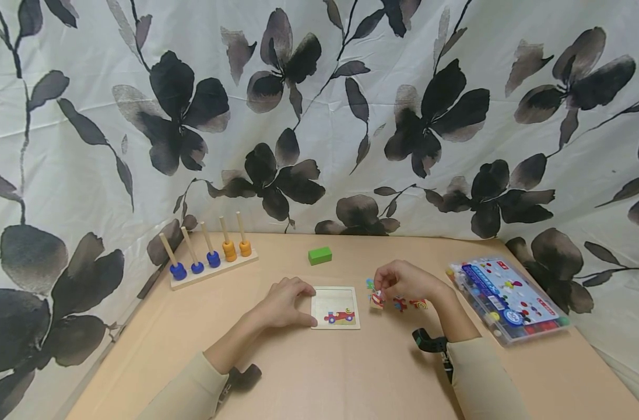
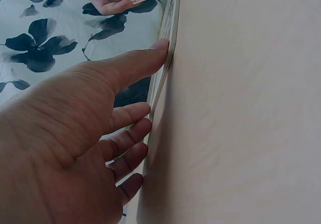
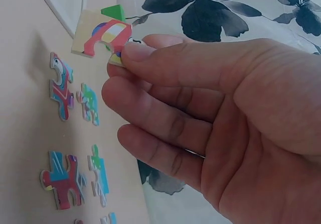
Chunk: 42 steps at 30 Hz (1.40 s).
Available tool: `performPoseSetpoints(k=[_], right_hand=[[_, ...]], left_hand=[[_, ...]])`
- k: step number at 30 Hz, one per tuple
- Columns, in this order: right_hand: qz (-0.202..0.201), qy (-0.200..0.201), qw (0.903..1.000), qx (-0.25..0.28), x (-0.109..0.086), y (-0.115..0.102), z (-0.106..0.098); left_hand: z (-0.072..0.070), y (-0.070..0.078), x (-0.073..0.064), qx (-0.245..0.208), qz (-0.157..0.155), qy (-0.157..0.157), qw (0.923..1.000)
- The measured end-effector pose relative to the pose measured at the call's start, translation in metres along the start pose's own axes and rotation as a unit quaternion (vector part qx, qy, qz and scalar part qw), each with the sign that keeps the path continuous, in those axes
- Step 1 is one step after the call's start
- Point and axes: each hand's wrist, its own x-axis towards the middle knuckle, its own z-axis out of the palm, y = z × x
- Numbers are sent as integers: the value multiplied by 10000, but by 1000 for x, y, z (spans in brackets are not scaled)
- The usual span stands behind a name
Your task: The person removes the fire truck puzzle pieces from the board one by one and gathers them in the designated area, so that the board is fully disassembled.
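Observation:
A shallow wooden puzzle tray (image 1: 334,296) lies on the table, with a red car picture (image 1: 340,317) in its lower right part. My left hand (image 1: 283,304) rests at the tray's left side, its thumb and fingertips touching the edge and the fingers loosely extended. To the right of the tray, my right hand (image 1: 407,281) pinches a jigsaw puzzle piece (image 3: 103,35) between thumb and fingers. This piece is pale with red, white and purple printing. Several loose puzzle pieces (image 3: 62,181) lie on the table below that hand, partly hidden by it in the head view.
A green block (image 1: 320,255) sits behind the tray. At the back left stands a wooden peg rack (image 1: 214,270) with blue and orange rings. A clear plastic case (image 1: 513,300) of colourful parts lies at the right. Flower-patterned cloth (image 1: 351,146) hangs behind the table.

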Motion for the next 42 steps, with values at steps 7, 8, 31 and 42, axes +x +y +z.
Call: performPoseSetpoints(k=[7,8,31,42], right_hand=[[120,-82,9997,-180,1,3,2],[138,-107,9997,-172,2,3,2],[491,-296,9981,-223,4,8,11],[549,-339,9974,-311,5,8,13]], left_hand=[[0,1,0,-59,53,43,10000],[0,1,0,-62,50,43,10000],[0,1,-1,23,-44,-30,10000],[0,1,-1,-16,-66,-7,10000]])
